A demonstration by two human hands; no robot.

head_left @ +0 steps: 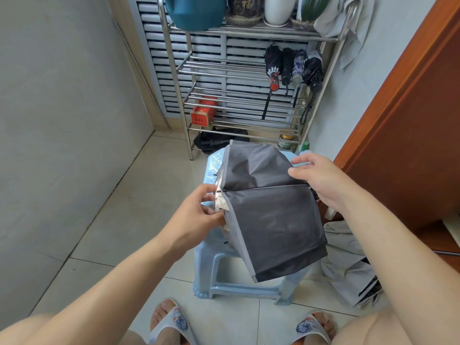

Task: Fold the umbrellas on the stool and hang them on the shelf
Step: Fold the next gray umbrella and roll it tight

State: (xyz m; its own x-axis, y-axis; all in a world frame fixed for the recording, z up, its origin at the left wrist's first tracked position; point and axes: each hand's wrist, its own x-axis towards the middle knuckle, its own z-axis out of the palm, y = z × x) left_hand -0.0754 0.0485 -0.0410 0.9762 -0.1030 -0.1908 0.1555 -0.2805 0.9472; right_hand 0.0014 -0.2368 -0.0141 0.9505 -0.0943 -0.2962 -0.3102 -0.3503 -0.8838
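Grey nylon collapsed umbrella (pixel 271 207) over the pale-blue plastic stool's (pixel 214 260) top – pinched at its canopy edge by left hand (pixel 199 215), gripped at the other end by right hand (pixel 321 180) – best pleated panel by panel, then wrapped tight

A metal shelf (pixel 239 78) stood at the top centre of the frame against a louvred panel; its top tier carried a teal container (pixel 194 11), a dark pot (pixel 245 8), a white pot (pixel 280 8) and a pale cloth (pixel 343 18) at the right end; a red tin (pixel 204 112) lay on a lower tier at the left; four folded umbrellas (pixel 295 67) hung at its right side; below it, mid-frame, a light blue stool (pixel 224 267) stood on the tiled floor (pixel 139 202); a pale umbrella (pixel 348 267) lay on the floor at the right.
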